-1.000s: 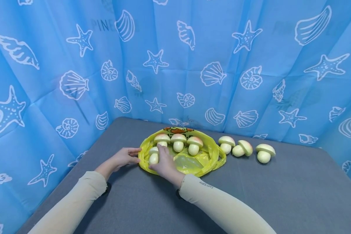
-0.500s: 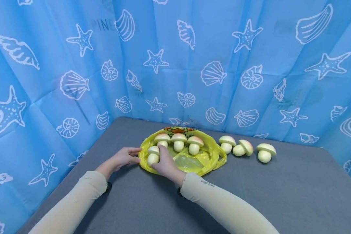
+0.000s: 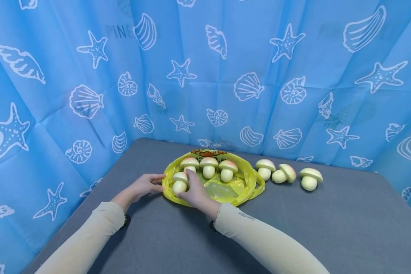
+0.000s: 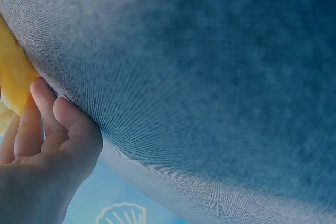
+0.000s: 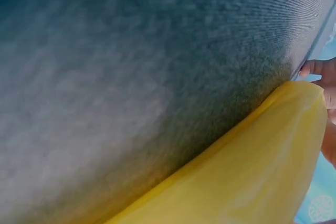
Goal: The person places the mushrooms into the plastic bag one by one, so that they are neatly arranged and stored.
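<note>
A yellow plastic bag point(image 3: 249, 179) lies spread with its mouth wide on the grey table. My left hand point(image 3: 142, 188) holds its left rim at the fingertips; the left wrist view shows those fingers point(image 4: 44, 100) against the yellow plastic point(image 4: 13, 74). Inside the bag's left part, my right hand point(image 3: 198, 196) grips a cream toy mushroom point(image 3: 179, 186) from its right side, thumb in front and fingers behind. Three more mushrooms stand in a row at the bag's back, one of them the right-hand mushroom point(image 3: 227, 173). In the right wrist view the bag wall point(image 5: 252, 166) hides the right hand.
Right of the bag, outside it, are three more toy mushrooms: one upright beside the handle point(image 3: 265, 169), one lying tilted point(image 3: 283, 174), one further right point(image 3: 309, 179). A blue curtain point(image 3: 205, 76) with shell prints hangs along the table's back and left edges.
The mushroom in my right hand has tilted slightly, and the right hand has drawn a little to the right, showing more of it. My left hand stays at the rim.
</note>
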Available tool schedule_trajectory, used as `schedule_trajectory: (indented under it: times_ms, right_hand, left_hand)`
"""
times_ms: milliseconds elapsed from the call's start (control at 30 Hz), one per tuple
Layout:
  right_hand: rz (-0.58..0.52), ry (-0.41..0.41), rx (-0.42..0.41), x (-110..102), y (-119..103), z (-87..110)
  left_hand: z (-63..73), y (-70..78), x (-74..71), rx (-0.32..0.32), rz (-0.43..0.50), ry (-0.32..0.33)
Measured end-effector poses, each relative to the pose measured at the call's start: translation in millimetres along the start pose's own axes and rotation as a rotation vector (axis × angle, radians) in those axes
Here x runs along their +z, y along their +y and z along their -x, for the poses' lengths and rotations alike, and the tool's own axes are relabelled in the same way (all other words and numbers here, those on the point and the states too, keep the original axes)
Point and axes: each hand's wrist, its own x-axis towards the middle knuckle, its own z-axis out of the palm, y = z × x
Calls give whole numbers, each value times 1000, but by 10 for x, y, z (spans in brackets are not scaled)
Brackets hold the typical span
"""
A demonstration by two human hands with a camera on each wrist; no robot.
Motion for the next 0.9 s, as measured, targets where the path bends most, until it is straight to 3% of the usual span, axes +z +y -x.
schedule_trajectory:
  times_ms: [367, 633, 900]
  right_hand:
    - [-33, -50, 10, -265, 14, 125]
    - [-6, -17, -19, -507, 49, 235]
    - [11, 17, 16, -768, 75, 327]
  left_hand:
    - [-2, -7, -12, -2, 6, -5]
    - [-20, -19, 4, -32, -1, 18]
    - [-38, -21, 13, -38, -4, 24]
